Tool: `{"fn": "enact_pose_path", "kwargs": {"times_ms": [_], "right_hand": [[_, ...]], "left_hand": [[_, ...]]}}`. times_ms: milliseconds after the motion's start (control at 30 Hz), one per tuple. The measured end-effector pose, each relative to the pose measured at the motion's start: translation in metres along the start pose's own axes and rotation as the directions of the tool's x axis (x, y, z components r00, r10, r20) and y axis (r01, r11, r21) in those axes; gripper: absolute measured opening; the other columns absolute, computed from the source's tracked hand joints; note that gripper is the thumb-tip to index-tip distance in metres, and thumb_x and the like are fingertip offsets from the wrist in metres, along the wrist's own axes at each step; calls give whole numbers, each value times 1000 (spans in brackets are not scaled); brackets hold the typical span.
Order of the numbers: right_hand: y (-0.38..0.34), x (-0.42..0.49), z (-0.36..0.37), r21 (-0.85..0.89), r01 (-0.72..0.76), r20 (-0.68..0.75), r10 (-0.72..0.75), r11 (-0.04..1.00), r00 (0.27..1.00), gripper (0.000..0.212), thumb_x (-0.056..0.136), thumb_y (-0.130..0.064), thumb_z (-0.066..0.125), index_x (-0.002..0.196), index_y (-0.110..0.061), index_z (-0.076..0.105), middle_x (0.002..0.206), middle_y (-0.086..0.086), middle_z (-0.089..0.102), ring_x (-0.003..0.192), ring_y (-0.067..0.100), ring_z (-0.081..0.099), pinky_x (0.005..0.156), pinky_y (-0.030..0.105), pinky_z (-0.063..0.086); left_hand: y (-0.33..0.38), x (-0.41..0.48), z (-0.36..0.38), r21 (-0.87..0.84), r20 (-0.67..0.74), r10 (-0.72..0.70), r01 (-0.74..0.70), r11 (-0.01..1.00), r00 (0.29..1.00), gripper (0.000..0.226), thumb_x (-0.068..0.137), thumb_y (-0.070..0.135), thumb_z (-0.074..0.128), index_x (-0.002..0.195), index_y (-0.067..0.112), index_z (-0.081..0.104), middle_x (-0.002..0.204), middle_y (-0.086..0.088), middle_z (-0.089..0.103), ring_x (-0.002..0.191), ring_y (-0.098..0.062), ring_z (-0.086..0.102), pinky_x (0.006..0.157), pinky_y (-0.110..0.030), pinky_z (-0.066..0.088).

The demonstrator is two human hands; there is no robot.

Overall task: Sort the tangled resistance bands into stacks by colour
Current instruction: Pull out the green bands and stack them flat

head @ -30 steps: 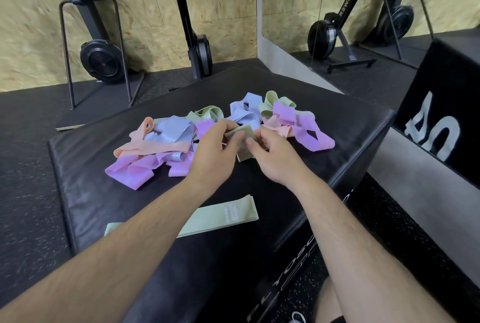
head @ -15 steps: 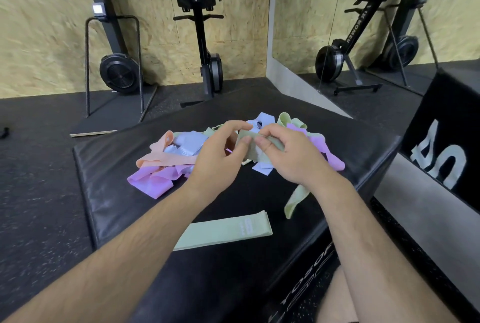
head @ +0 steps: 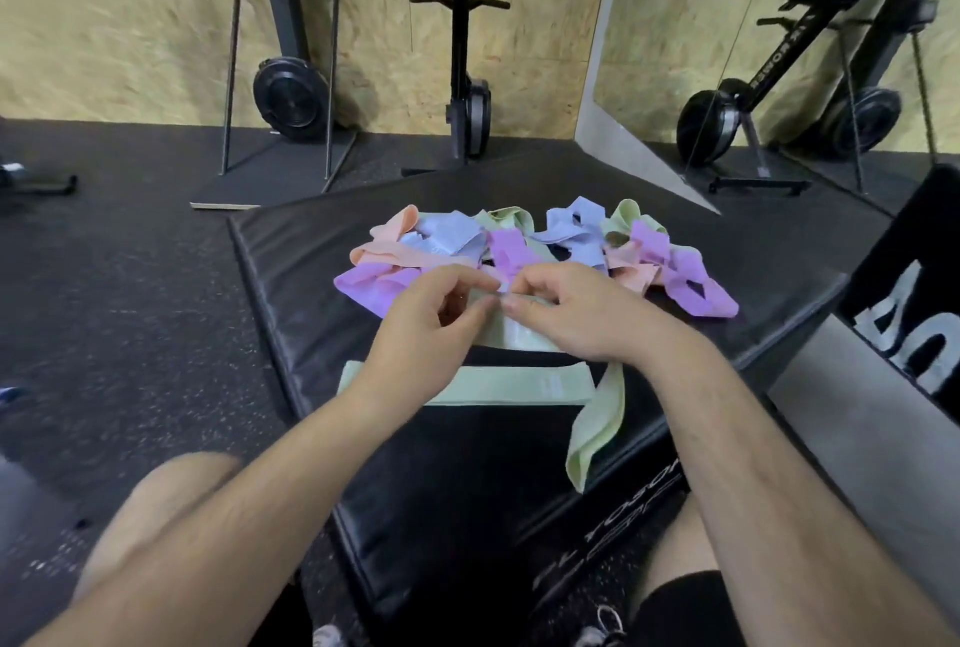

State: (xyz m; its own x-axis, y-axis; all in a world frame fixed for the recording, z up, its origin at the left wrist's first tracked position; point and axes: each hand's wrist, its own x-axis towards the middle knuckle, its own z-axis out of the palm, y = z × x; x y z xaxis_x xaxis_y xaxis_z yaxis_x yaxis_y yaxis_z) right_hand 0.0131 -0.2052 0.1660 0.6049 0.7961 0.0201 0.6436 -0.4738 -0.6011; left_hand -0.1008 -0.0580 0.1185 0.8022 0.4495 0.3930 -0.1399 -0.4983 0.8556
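A tangled heap of resistance bands point(head: 519, 251) in purple, peach, pale blue and green lies across the far half of a black padded box point(head: 291, 293). My left hand point(head: 431, 329) and my right hand point(head: 576, 313) meet just in front of the heap, both pinching one light green band point(head: 597, 428). Its free end hangs down to the right, below my right wrist. A second green band point(head: 519, 389) lies flat on the box under my wrists, partly hidden by my left forearm.
Black rubber flooring surrounds the box. Upright rowing machines point(head: 467, 74) stand against the chipboard wall behind, and a wall mirror point(head: 779, 48) is at the right. Another black box point(head: 909, 282) with white lettering sits close on the right. My knees show below.
Both hands have drawn the green band out of the heap and back toward me, above the flat green band. Its tail now hangs lower at the right.
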Motion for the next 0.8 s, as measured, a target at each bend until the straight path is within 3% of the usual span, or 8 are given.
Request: {"fn": "enact_pose_path", "kwargs": {"times_ms": [167, 400, 600, 700, 800], "right_hand": [[-11, 18, 58, 54, 11, 82, -15, 998, 997, 17, 98, -42, 61, 89, -28, 65, 62, -23, 58, 56, -6, 51, 62, 22, 36], [-24, 54, 100, 56, -4, 128, -3, 998, 992, 20, 95, -47, 63, 91, -28, 66, 72, -11, 61, 64, 7, 55, 65, 27, 43], [-24, 79, 116, 50, -14, 117, 8, 999, 993, 15, 95, -41, 64, 93, -27, 66, 82, -8, 65, 71, 7, 57, 67, 27, 45], [-22, 90, 124, 56, -20, 153, 12, 998, 988, 13, 94, -39, 65, 94, -26, 67, 78, -11, 62, 69, 6, 55, 66, 27, 45], [-17, 98, 134, 40, -27, 182, 19, 999, 983, 13, 94, -38, 66, 93, -25, 67, 69, -14, 56, 62, 3, 51, 61, 23, 38]], "left_hand": [[-45, -30, -30, 3, -33, -106, 107, 994, 994, 12, 93, 18, 68, 97, 29, 72, 73, 21, 63, 66, 2, 51, 65, -12, 39], [-81, -25, -68, 64, -67, -188, 193, 979, 980, 11, 91, 21, 73, 93, 32, 74, 75, 21, 65, 67, 3, 54, 68, -11, 42], [-102, -7, -85, 52, -76, -309, 314, 948, 948, 8, 90, 22, 73, 95, 29, 74, 82, 11, 69, 73, -3, 60, 74, -22, 51], [-114, -3, -90, 72, -68, -356, 360, 930, 932, 8, 88, 23, 75, 90, 31, 75, 77, 15, 70, 69, -4, 62, 71, -27, 51], [-123, -4, -91, 122, -59, -357, 361, 925, 932, 8, 87, 23, 76, 90, 30, 74, 79, 13, 71, 70, -1, 62, 72, -21, 49]]}}
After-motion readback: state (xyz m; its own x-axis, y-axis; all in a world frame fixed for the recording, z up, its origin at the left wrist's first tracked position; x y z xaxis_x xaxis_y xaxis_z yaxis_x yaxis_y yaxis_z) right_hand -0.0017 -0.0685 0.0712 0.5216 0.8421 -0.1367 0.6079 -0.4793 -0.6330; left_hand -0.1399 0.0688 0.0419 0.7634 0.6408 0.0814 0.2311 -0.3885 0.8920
